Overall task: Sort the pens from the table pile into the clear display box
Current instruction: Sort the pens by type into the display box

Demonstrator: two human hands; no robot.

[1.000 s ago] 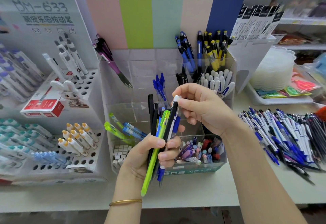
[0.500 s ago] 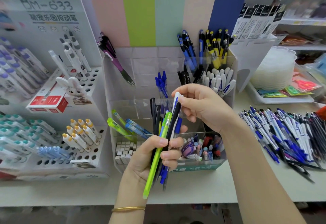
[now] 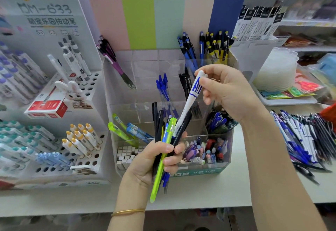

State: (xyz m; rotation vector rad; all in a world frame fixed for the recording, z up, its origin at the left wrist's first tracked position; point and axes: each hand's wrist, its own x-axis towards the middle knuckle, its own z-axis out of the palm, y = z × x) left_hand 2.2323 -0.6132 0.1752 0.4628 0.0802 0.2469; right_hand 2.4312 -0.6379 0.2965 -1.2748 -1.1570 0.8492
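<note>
Pinching the white pen (image 3: pixel 190 101) by its top in the right hand (image 3: pixel 225 92), tilted, tip down among the bunch (image 3: pixel 163 139): singling it out, by the look of it. Clenching that bunch upright in the left hand (image 3: pixel 154 159), just before the clear display box (image 3: pixel 198 172), handy for dropping in. Plenty waiting in the table pile (image 3: pixel 305 136), off right.

White rack (image 3: pixel 101 114) at left — rabbit figure (image 3: pixel 72 92) and red box (image 3: pixel 46 108) on it.

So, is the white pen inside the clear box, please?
No, the right hand pinches the white pen, whose lower end sits among the pens in the left hand.
</note>
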